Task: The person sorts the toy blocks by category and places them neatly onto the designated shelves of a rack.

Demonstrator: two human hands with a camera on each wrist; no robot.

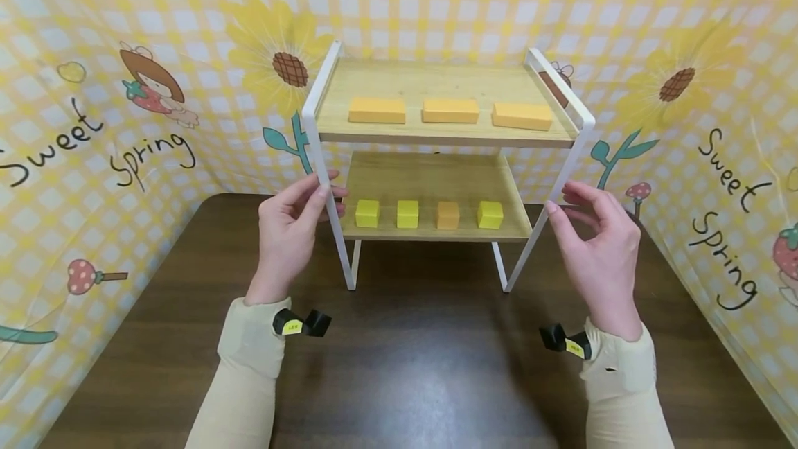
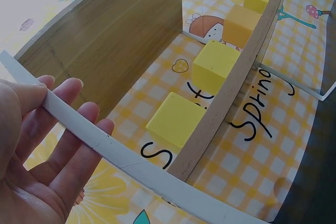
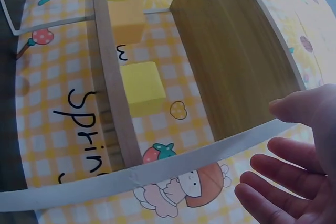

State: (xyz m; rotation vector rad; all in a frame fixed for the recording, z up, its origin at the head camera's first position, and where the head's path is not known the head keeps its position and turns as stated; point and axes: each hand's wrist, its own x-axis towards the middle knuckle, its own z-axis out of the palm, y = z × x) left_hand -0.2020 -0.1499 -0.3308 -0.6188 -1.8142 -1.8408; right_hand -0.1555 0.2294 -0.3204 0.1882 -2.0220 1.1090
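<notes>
white frame (image 2: 105,148) under left grip (image 2: 39,156), wrist-view only.

- Head view: you get bright, even light from above, colours clean, everything sharp.
- Soft sheen on the dark table (image 1: 430,380) just in front of the shelf rack (image 1: 445,137); a faint shadow under the rack's lower board.
- Backdrop lines bow toward the frame edges: wide-angle distortion.
- Wrist views: strong fisheye, the rack's white frame (image 2: 131,161) curves. Upper corners wash out to haze.
- Your nearest fingers (image 3: 283,182) look slightly soft.
</notes>
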